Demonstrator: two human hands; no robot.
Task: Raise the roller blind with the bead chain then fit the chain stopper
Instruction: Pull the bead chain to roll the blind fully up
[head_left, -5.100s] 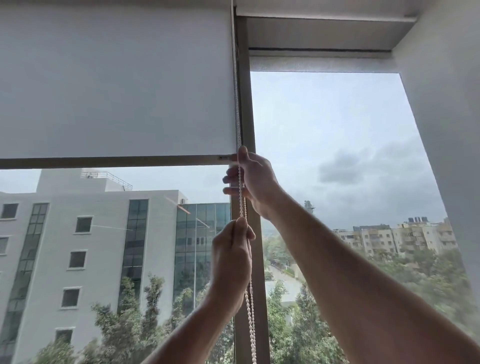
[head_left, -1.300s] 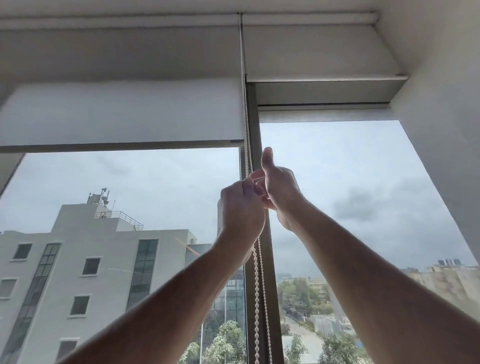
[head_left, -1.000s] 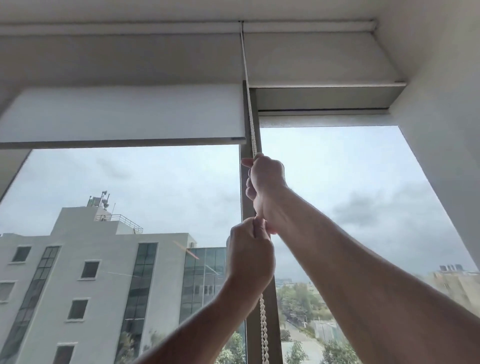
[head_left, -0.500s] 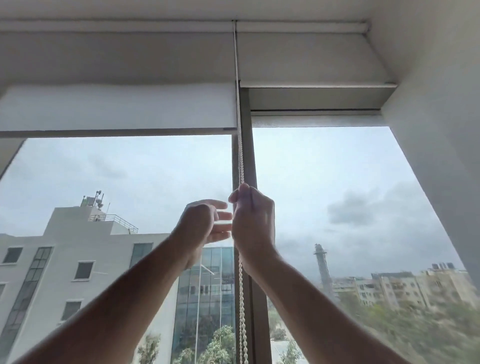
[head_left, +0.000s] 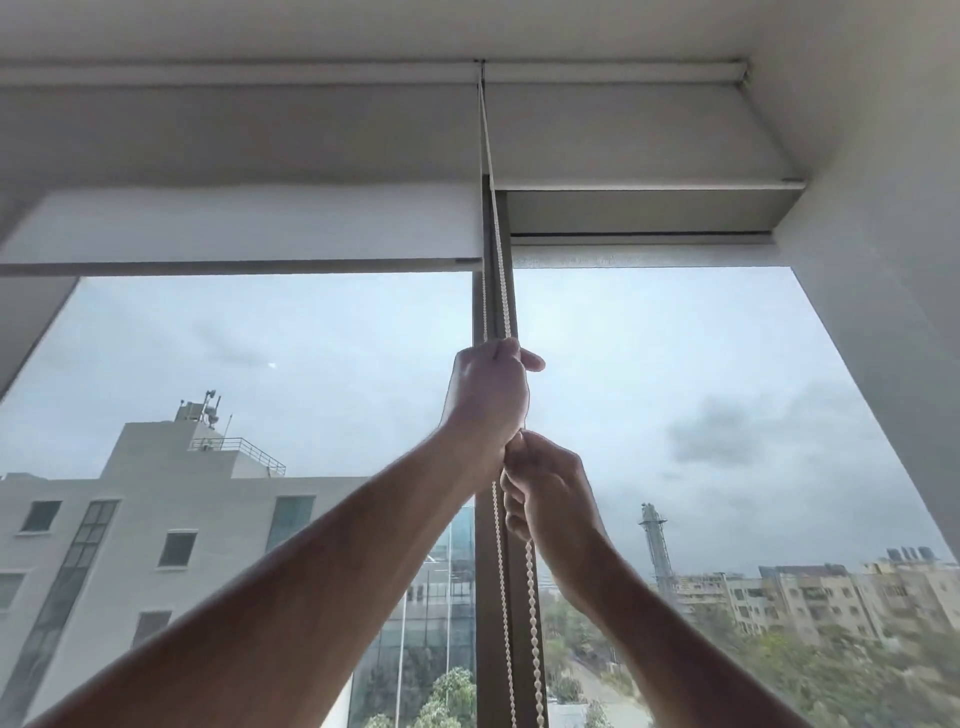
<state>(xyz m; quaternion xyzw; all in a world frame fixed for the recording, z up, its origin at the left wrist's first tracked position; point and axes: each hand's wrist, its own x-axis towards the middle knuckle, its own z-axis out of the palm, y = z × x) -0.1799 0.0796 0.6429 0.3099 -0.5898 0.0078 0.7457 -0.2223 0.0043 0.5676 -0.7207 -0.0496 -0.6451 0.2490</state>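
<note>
1. Since half a second ago the left hand (head_left: 488, 400) has climbed above the right hand (head_left: 550, 493), swapping places on the bead chain (head_left: 497, 291).
2. Both fists are curled tight round the chain, in front of the window's centre post (head_left: 491, 597).
3. Raising continues: roller blind (head_left: 244, 226) hangs near the window's top edge.
4. Next, probably another downward haul; no stopper visible.
</note>
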